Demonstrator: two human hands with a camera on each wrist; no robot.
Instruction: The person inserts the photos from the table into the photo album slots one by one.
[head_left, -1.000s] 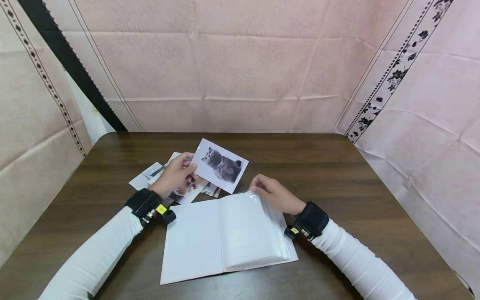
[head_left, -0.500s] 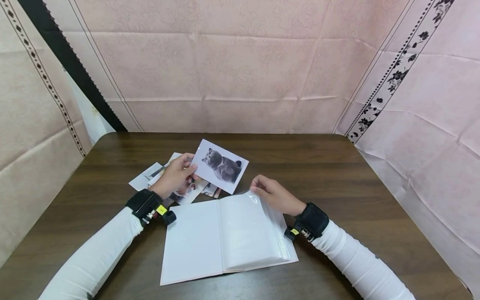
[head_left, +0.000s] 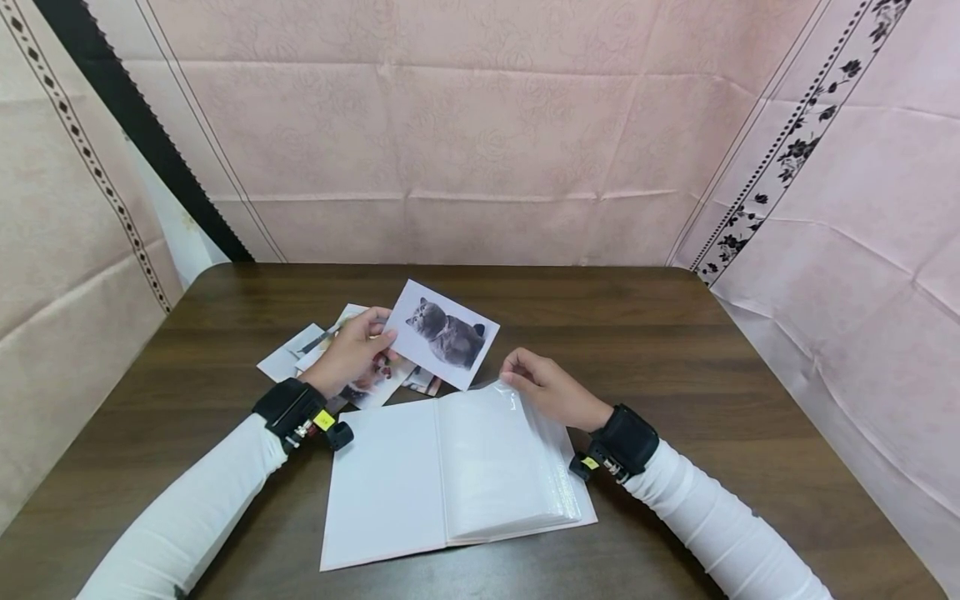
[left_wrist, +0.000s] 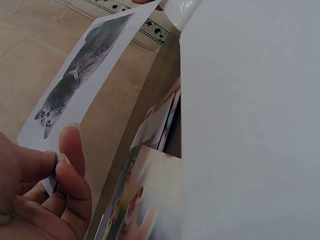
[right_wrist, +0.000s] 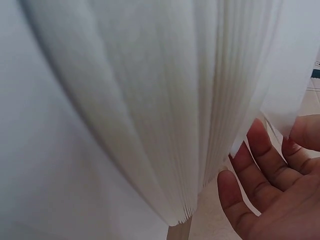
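My left hand (head_left: 351,350) pinches a photo of a grey cat (head_left: 444,335) by its left edge, above the far side of an open photo album (head_left: 386,483). The same cat photo (left_wrist: 75,75) is tilted up in the left wrist view, between thumb and fingers. At the album's far right corner, my right hand (head_left: 551,387) pinches the top corner of a clear sleeve page (head_left: 498,467). In the right wrist view, thumb and fingertips (right_wrist: 300,132) hold that page's corner, beside a thick fan of album pages (right_wrist: 165,110).
Several loose photos (head_left: 288,354) lie overlapping on the brown wooden table (head_left: 675,350), under and beside the left hand. A pale pink cloth (head_left: 480,142) hangs behind the table, with more cloth at both sides. Both wrists wear black camera bands.
The cat photo and left hand have shifted very slightly right and down. The right hand keeps its grip on the page corner, and the album lies as before.
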